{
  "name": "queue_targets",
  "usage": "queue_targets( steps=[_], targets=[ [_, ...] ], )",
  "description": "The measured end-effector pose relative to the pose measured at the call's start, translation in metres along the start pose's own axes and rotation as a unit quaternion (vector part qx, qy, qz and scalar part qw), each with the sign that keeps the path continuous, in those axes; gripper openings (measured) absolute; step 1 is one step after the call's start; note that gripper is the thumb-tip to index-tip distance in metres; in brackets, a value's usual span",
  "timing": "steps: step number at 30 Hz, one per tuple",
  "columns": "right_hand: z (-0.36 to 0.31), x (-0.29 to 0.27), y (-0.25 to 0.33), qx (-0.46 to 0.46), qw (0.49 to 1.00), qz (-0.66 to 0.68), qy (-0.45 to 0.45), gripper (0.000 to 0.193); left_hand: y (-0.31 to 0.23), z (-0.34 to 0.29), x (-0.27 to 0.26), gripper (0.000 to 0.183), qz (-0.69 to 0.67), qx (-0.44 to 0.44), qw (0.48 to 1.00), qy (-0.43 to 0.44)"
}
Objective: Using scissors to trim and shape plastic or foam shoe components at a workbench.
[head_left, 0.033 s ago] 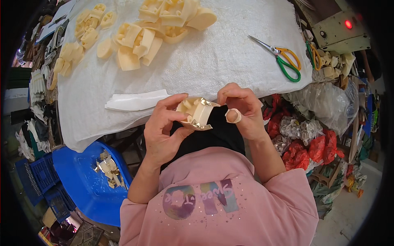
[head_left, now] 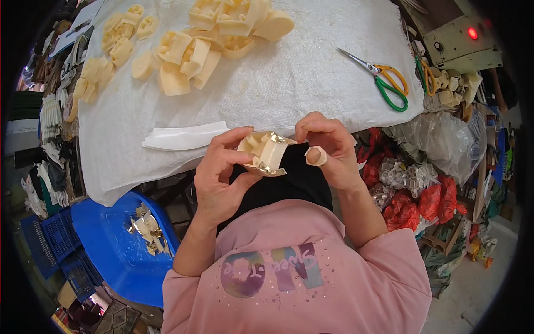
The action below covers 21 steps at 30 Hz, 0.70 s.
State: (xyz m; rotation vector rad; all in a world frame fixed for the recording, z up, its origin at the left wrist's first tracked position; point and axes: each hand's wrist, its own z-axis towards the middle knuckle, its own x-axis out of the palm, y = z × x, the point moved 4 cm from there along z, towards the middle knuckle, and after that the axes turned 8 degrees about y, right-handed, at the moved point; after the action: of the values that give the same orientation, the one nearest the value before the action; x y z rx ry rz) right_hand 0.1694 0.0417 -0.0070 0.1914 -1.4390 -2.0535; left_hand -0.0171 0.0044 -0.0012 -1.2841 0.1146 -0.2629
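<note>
My left hand point(head_left: 219, 175) grips a cream, hollow moulded piece point(head_left: 273, 151) with shiny gold film along its edges, held just off the table's near edge. Its thumb presses from below and its fingers from the far side. At the piece's right end is my right hand point(head_left: 335, 156), its fingers bent and the thumb apart from them. A pale wrap circles that thumb. The right index fingertip is very close to the piece's corner; whether it touches I cannot tell. Between those fingers and thumb no object shows.
A white woven sheet covers the table point(head_left: 311, 72). On it lie several cream moulded pieces point(head_left: 183, 55), a white curved strip point(head_left: 186, 136) and scissors point(head_left: 384, 83) with green and yellow handles. A blue tub point(head_left: 105, 256) with gold scraps stands lower left. Red bags point(head_left: 400, 209) sit at right.
</note>
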Motion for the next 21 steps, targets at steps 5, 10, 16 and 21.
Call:
queue_targets(
  steps=[5,10,16,21],
  targets=[
    [0.006,0.002,0.0,0.02,0.999,-0.038,0.025,0.032,0.0,-0.004,-0.008,0.031,-0.007,0.001,1.0,-0.028],
    [0.013,0.012,-0.006,0.057,0.997,-0.047,0.03,0.023,-0.004,-0.018,-0.025,0.032,0.05,0.004,0.998,-0.048],
    [0.024,0.022,-0.012,0.088,0.97,-0.222,0.047,0.019,-0.024,-0.056,-0.07,0.034,0.211,0.013,0.967,-0.143],
    [0.05,0.05,-0.024,0.058,0.955,-0.268,0.113,0.022,-0.037,-0.106,-0.102,0.031,0.339,0.01,0.913,-0.226]
  ],
)
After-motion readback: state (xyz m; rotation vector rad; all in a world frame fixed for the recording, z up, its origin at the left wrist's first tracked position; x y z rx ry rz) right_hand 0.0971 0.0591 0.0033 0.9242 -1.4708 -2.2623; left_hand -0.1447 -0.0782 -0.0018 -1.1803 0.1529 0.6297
